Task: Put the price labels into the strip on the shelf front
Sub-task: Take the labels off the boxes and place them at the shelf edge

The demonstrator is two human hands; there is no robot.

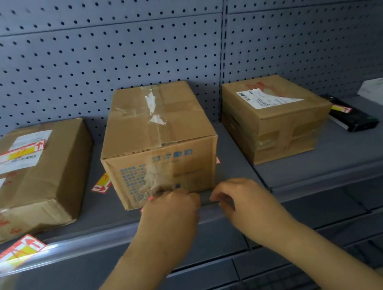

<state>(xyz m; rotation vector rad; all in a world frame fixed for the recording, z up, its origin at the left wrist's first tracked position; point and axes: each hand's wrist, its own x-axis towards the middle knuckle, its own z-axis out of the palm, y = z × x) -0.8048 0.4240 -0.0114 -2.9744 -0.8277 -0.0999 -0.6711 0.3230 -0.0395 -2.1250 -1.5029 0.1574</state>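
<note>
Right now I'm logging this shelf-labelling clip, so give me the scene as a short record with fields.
setting: grey shelf backed by a pegboard
strip: clear strip along the shelf front
left hand: left hand at the strip, fingers curled; a red edge shows beside it, what it holds unclear
right hand: right hand at the strip, fingers curled toward it
loose labels: price label at the front edge; another beside the middle box
boxes: left box, middle box, right box

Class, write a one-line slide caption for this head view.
Both hands, left hand and right hand, work at the shelf-front strip below the middle cardboard box.
</note>
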